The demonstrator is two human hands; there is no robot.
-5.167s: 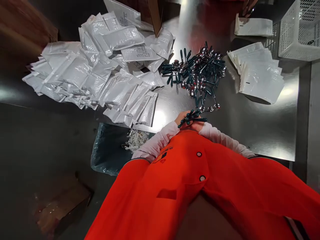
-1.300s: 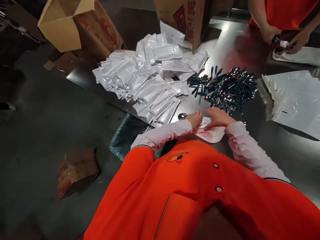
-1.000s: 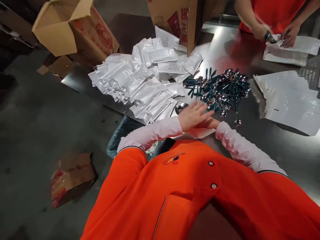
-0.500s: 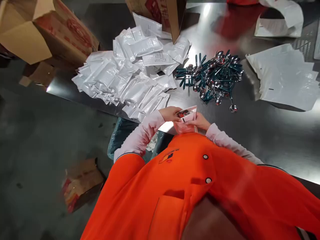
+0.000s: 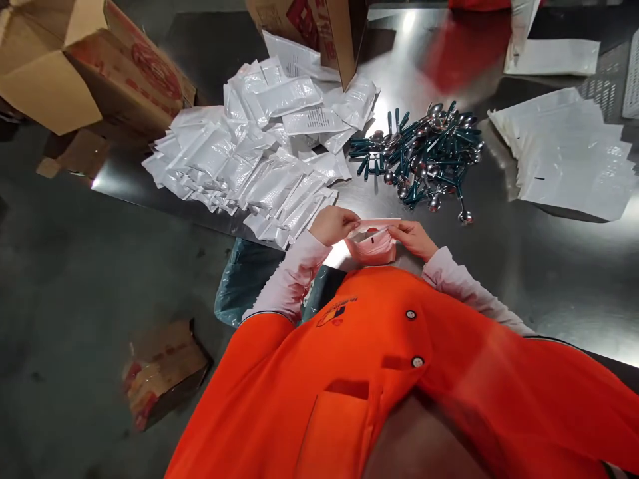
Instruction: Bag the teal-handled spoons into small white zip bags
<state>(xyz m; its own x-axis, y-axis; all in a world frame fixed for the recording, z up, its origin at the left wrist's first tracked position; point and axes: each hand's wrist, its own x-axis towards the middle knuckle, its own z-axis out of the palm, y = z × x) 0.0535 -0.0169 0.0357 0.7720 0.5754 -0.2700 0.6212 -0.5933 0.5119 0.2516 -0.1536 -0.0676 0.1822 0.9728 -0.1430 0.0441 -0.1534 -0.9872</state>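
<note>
A white mailer bag [image 5: 375, 247], tinted pink by the orange shirt, hangs between both hands at the table's near edge. My left hand [image 5: 333, 225] pinches its left upper corner and my right hand [image 5: 413, 238] pinches the right one. The bag's mouth is parted, and a small reddish patch shows inside; what lies deeper is hidden. Beyond the hands is a heap of metal spoons with dark green handles [image 5: 424, 156]. Left of it lies a large pile of filled white packets [image 5: 279, 179].
Flat white bags [image 5: 574, 159] are fanned out on the metal table [image 5: 549, 266] at right. An open carton [image 5: 134, 73] stands at the upper left, another [image 5: 324, 26] behind the packets. A small carton [image 5: 164, 372] sits on the floor. A teal plastic-covered thing [image 5: 244, 279] is below the table edge.
The hands have moved apart, each now at one side of the bag's mouth. Metal parts seen at the mouth before are out of sight. At the upper right, a white sheet has shifted.
</note>
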